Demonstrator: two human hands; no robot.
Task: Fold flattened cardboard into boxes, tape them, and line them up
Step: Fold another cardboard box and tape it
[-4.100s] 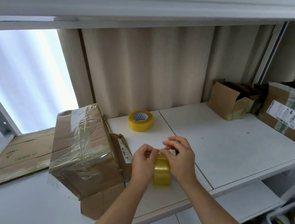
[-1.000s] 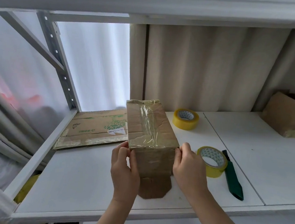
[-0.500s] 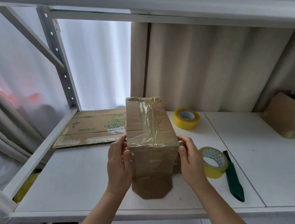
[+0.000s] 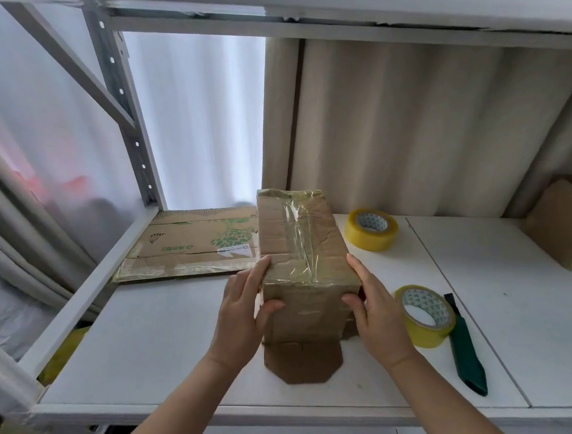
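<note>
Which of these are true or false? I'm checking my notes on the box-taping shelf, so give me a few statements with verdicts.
1. Both hands hold the taped box. True: the left hand and the right hand are on opposite sides of the taped box.
2. Only one tape roll is on the shelf. False: a near tape roll and a far tape roll both lie there.
3. The green cutter lies left of the box. False: it lies right of the near roll.
4. Flattened cardboard lies left of the box. True.
</note>
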